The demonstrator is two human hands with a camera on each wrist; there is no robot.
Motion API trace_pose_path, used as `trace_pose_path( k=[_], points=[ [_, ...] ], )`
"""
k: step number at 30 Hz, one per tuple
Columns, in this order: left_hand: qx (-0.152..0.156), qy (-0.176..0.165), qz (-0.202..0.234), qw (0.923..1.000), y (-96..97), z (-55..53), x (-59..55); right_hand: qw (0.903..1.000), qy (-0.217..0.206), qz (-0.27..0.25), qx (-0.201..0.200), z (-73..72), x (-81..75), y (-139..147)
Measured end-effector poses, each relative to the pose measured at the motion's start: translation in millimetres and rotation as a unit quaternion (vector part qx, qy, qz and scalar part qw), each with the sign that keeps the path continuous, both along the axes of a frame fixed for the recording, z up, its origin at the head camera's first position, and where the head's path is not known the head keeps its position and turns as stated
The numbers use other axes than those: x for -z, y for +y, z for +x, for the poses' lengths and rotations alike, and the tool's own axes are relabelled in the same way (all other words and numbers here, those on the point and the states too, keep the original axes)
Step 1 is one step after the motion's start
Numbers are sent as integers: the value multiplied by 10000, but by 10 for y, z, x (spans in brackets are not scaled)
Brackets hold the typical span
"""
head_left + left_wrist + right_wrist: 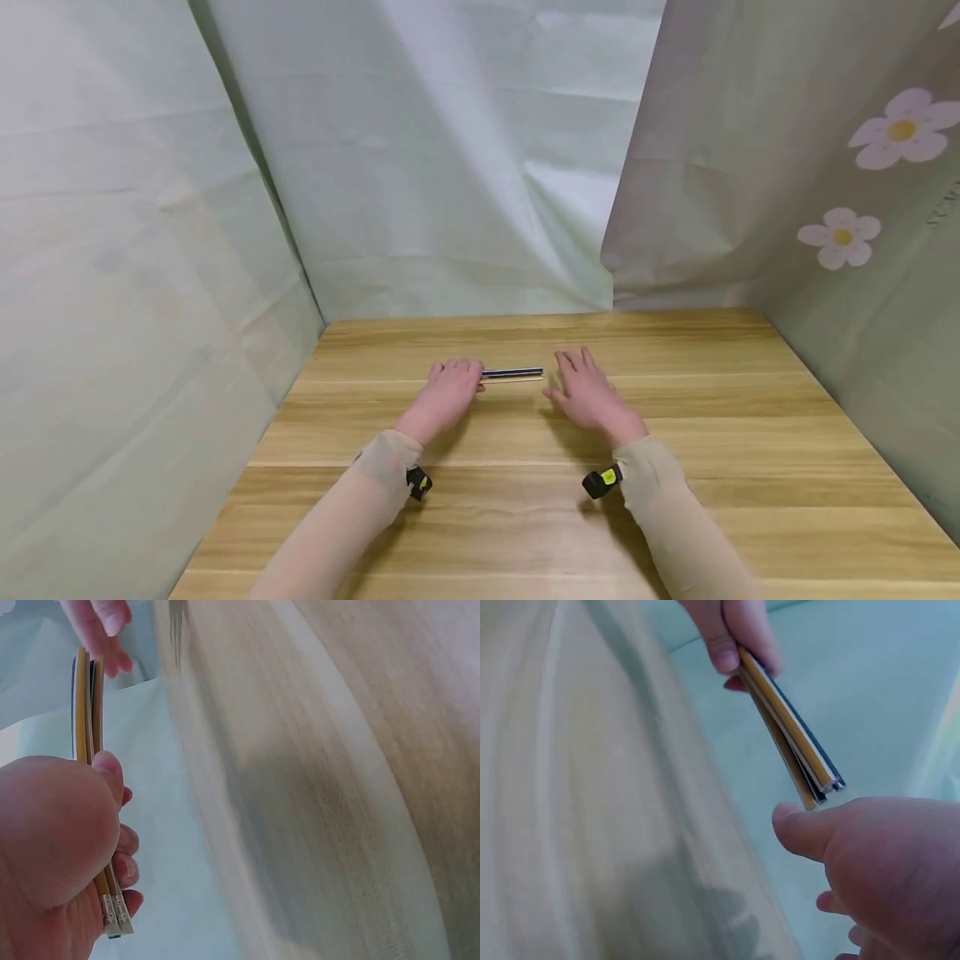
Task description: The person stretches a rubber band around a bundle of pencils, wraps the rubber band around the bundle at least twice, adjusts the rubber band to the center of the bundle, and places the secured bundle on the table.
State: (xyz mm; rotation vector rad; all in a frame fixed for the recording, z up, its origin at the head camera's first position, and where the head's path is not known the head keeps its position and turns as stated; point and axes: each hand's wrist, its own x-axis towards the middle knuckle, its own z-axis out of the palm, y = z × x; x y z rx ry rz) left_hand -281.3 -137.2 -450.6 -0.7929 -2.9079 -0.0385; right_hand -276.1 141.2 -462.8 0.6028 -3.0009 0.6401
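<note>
My left hand point(450, 392) grips a small bundle of slim pencils point(513, 375), some yellow and some dark with pale edges. They point sideways toward the right in the head view. Silvery metal ends point(116, 915) stick out below the fingers in the left wrist view. At the other end the pencils point(791, 724) have flat, blunt tips. Just beyond those tips is my right hand point(588, 396), its fingers spread and holding nothing. Its thumb point(802, 829) is close to the pencil ends, with a small gap between. The left palm hides the middle of the bundle.
A wood-grain table point(525, 517) lies under both arms. Pale cloth or sheeting point(450, 167) hangs behind it and on both sides, with printed white flowers point(840, 237) at the right. Each wrist carries a small black camera point(600, 482).
</note>
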Motion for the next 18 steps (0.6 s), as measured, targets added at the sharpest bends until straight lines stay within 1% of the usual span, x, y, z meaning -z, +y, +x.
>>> trace_pose_path(
  k=[3, 5, 12, 15, 18],
  points=[
    [72, -6, -9, 10000, 12, 8, -3, 9999, 76, 20, -123, 23, 46, -22],
    [76, -1, 46, 10000, 9, 6, 0, 9997, 130, 42, -210, 31, 44, -56],
    [88, -28, 118, 9999, 15, 3, 11, 9991, 250, 221, -271, 66, 21, -173],
    [156, -75, 129, 9998, 31, 10, 10, 9985, 344, 380, -213, 88, 36, -222],
    [209, -86, 147, 9996, 47, 19, 4, 9973, 461, 572, -47, 113, 59, -258]
  ],
)
